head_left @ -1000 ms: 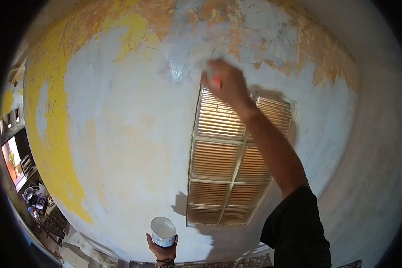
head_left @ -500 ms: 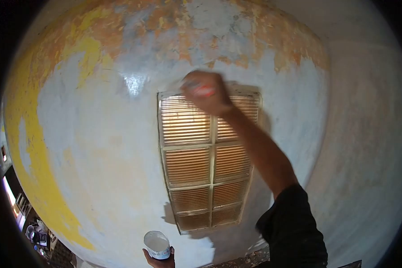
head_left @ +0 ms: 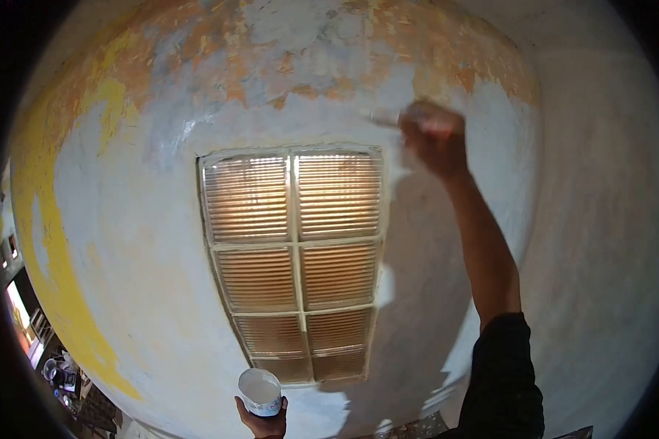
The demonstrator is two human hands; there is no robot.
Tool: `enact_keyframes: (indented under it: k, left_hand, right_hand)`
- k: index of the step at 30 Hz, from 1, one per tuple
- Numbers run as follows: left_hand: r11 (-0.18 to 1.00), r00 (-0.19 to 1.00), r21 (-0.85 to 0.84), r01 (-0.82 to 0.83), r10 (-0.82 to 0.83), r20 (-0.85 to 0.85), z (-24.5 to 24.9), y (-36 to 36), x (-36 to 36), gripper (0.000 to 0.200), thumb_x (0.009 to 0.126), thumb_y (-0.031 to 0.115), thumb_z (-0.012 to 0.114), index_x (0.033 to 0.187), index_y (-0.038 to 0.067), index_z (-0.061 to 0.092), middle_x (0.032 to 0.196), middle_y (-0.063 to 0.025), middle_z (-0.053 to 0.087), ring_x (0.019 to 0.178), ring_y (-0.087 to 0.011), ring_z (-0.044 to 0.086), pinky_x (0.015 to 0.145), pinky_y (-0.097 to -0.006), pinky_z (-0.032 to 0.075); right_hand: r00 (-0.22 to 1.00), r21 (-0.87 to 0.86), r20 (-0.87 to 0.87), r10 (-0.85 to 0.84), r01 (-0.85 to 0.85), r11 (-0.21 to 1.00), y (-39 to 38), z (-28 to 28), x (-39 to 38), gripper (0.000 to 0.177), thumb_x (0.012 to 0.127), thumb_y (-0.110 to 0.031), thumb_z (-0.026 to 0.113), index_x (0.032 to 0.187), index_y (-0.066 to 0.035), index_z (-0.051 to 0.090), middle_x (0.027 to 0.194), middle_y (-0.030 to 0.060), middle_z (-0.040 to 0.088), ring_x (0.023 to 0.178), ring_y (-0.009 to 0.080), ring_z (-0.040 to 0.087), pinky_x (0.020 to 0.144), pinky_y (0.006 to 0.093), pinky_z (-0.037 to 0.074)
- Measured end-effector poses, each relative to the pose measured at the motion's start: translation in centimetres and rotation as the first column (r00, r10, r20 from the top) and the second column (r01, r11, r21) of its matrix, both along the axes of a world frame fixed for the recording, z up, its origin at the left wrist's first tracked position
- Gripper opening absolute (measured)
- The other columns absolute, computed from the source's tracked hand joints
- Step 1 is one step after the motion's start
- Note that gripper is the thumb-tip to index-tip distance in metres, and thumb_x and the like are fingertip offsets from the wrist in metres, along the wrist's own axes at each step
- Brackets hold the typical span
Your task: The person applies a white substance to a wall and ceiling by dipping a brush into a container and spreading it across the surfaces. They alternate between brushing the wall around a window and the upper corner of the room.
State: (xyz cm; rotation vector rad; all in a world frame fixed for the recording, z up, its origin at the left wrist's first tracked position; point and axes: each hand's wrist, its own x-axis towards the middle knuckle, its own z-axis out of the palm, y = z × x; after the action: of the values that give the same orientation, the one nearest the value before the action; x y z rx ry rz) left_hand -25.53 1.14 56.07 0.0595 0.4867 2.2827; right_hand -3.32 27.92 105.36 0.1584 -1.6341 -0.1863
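Observation:
My right hand [head_left: 436, 135], blurred by motion, is raised near the upper right corner of the window. Its fingers are wrapped around a paintbrush [head_left: 386, 118] with some red showing at the grip, the pale tip pointing left over the wall [head_left: 146, 241]. Low in the view, my left hand [head_left: 265, 423] holds a small white tub [head_left: 262, 399] from below, upright and tilted slightly so its inside shows. Pale, whitish material coats the inside of the tub. The tub's rim overlaps the lower edge of the window.
A window [head_left: 294, 245] of ribbed glass panes with a pale frame is set in the wall. Higher up, orange and yellow patches [head_left: 110, 110] of old coating show. Clutter [head_left: 66, 380] stands at the lower left. The adjoining wall [head_left: 600, 219] is at the right.
My right hand has swept rightward with the paintbrush, from over the window's top edge to beyond its upper right corner. The view has shifted right; the tub stays low in it.

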Motion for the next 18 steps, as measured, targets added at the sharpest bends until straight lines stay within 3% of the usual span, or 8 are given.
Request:
enact_keyframes:
  k: [2,6,8,10,13,15,16,18]
  left_hand:
    - [1.000,1.000,0.023,-0.004,0.003,0.024,-0.3,2.2,2.1,0.057,0.087,0.064,0.040,0.125,0.022,0.054,0.110,-0.0026,0.062,0.097,-0.0250,0.057,0.073,-0.0416,0.040]
    - [0.999,0.999,0.006,-0.038,0.037,0.033,0.2,6.2,7.4,0.057,0.087,0.064,0.040,0.125,0.023,0.055,0.110,-0.0026,0.062,0.097,-0.0252,0.057,0.074,-0.0424,0.040]
    - [0.996,0.996,-0.026,-0.081,0.082,0.030,-0.4,7.8,9.6,0.057,0.087,0.064,0.041,0.125,0.023,0.055,0.110,-0.0028,0.062,0.096,-0.0257,0.057,0.075,-0.0431,0.040]
    - [0.999,0.997,0.031,-0.018,0.016,0.071,-0.4,9.0,11.5,0.058,0.087,0.064,0.041,0.125,0.023,0.054,0.109,-0.0037,0.062,0.097,-0.0266,0.057,0.076,-0.0437,0.041]
    - [0.998,0.999,0.062,0.031,-0.033,0.036,-1.0,10.4,13.3,0.059,0.087,0.065,0.041,0.124,0.022,0.054,0.109,-0.0045,0.061,0.098,-0.0268,0.057,0.077,-0.0433,0.041]
    - [0.999,0.999,0.037,0.033,-0.034,0.015,-0.9,11.2,14.5,0.059,0.087,0.065,0.041,0.124,0.021,0.054,0.109,-0.0051,0.061,0.098,-0.0268,0.056,0.077,-0.0426,0.042]
    - [0.999,0.999,0.030,0.035,-0.036,0.029,-0.6,11.4,15.1,0.059,0.087,0.065,0.041,0.124,0.021,0.054,0.109,-0.0052,0.061,0.098,-0.0269,0.057,0.077,-0.0426,0.042]
    - [0.999,0.997,0.026,0.036,-0.038,0.063,0.0,12.1,16.1,0.059,0.086,0.065,0.041,0.123,0.020,0.055,0.109,-0.0054,0.061,0.098,-0.0270,0.057,0.077,-0.0424,0.042]
  right_hand:
    - [0.992,-0.143,-0.118,0.033,-0.050,0.988,-1.1,4.8,1.8,0.022,0.080,-0.014,0.064,0.062,-0.005,0.054,0.049,0.0013,0.051,0.045,0.0077,0.049,0.046,0.0261,0.041]
    - [0.987,0.005,-0.162,0.026,-0.025,1.000,5.9,11.3,0.5,0.019,0.077,-0.021,0.067,0.071,-0.005,0.060,0.061,0.0112,0.060,0.056,0.0251,0.060,0.055,0.0351,0.048]
    - [0.975,0.131,-0.169,-0.147,0.170,0.977,7.0,7.1,0.7,0.020,0.075,-0.023,0.070,0.078,-0.005,0.062,0.073,0.0155,0.063,0.068,0.0347,0.062,0.062,0.0376,0.050]
    - [0.996,0.182,-0.035,-0.088,0.093,0.979,7.1,1.9,2.6,0.018,0.074,-0.019,0.071,0.081,-0.005,0.062,0.077,0.0160,0.064,0.072,0.0364,0.062,0.064,0.0376,0.050]
    - [1.000,0.220,0.022,0.021,-0.025,0.975,6.6,-1.1,6.9,0.015,0.075,-0.015,0.070,0.082,-0.004,0.063,0.078,0.0158,0.062,0.070,0.0313,0.063,0.064,0.0352,0.050]
    - [0.989,0.073,-0.069,0.128,-0.123,0.990,7.6,2.5,9.1,0.010,0.078,-0.013,0.069,0.082,-0.004,0.064,0.072,0.0139,0.060,0.064,0.0223,0.062,0.062,0.0324,0.050]
    - [0.988,0.101,-0.154,0.002,0.014,0.995,8.5,5.2,10.0,0.014,0.087,-0.014,0.066,0.081,-0.002,0.064,0.072,0.0002,0.060,0.063,0.0061,0.056,0.055,0.0237,0.046]
    - [0.986,-0.048,-0.154,0.054,-0.063,0.997,9.2,8.2,10.4,0.017,0.086,-0.018,0.067,0.081,-0.002,0.064,0.070,0.0011,0.060,0.062,0.0075,0.054,0.056,0.0244,0.045]
